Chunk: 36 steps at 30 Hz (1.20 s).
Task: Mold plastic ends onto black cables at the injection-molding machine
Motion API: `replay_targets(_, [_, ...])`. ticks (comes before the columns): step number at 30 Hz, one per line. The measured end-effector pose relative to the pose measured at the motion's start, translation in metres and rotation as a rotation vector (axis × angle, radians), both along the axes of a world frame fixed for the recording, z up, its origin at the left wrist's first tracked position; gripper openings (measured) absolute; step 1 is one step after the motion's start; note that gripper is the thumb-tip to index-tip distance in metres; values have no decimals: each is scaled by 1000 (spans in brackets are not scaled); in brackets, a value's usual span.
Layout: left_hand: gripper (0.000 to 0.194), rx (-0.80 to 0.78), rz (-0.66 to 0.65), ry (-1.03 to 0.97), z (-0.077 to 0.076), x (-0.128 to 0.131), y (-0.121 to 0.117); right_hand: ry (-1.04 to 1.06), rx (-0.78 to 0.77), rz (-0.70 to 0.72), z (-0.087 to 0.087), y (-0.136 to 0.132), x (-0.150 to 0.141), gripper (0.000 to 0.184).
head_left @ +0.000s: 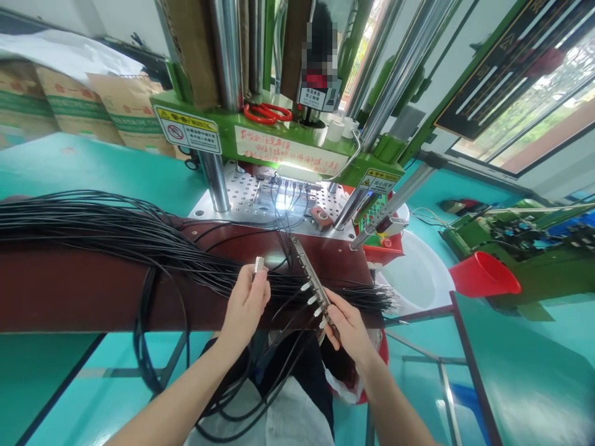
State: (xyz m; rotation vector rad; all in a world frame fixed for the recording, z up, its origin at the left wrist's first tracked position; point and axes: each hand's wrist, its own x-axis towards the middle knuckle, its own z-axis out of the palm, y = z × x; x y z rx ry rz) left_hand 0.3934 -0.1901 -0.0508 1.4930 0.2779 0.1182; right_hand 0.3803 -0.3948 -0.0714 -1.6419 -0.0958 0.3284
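Observation:
Between thumb and fingers, my left hand (pixel 246 303) pinches a small silvery cable connector (pixel 259 265), its tip pointing up. My right hand (pixel 346 319) grips the near end of a long metal bar fixture (pixel 310 272), which slants away toward the press. Several silvery connectors (pixel 312 300) stick out of the bar's left side, with black cables trailing from them down over my lap. Beneath both hands lies a thick bundle of black cables (pixel 195 260) on the dark red bench (pixel 69 303); its bare-looking silvery ends (pixel 385 298) reach the bench's right end.
A green press (pixel 223 124) stands ahead, with lit tooling (pixel 284 199) on its perforated metal plate (pixel 242 186). Red-handled scissors (pixel 267 113) rest on its crossbeam. A copper-coloured block (pixel 320 217) sits on the plate. To the right are a white tub (pixel 418 279) and a red bucket (pixel 486 275).

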Motion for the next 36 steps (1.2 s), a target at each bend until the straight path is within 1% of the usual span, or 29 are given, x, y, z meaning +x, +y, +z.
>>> replay_targets(1, [24, -42, -31, 5, 0, 0, -1, 0, 6, 3, 0, 0, 0, 47])
replay_targets(3, [26, -110, -157, 50, -1, 2, -3, 2, 15, 15, 1, 0, 0, 47])
replay_targets(5, [29, -148, -262, 130, -2, 4, -6, 14, 13, 22, 0, -1, 1, 47])
replay_targets(6, [30, -164, -293, 167, -2, 5, -8, 20, 10, 27, 0, -1, 1, 47])
replay_targets(11, [34, -226, -315, 241, -5, 10, -11, 22, 0, 64, -1, -3, 0, 48])
replay_targets(13, [34, -197, -306, 229, -6, 10, -12, 22, -13, 62, -1, -4, 1, 50])
replay_targets(15, [34, -131, -288, 188, -7, 9, -12, 17, -43, 68, 0, -3, 1, 50])
replay_targets(19, [33, -22, -247, 112, -10, 8, -11, -65, -163, 132, 4, 1, 1, 50])
replay_targets(22, [33, 30, -261, 105, -10, 9, -7, -92, -213, 159, 6, 2, 1, 50])
replay_targets(25, [37, 59, -321, 96, -6, 10, -1, -31, -168, 145, 4, 1, 0, 48])
replay_targets(28, [44, 132, -390, 89, -1, 11, 6, 21, -93, 128, 1, -3, 1, 49])
replay_targets(32, [47, 202, -506, 101, -1, 13, 11, 55, -40, 138, 2, -6, 4, 47])
replay_targets(36, [44, 254, -488, 34, -5, 13, 11, 53, -38, 166, 5, -6, 6, 44])
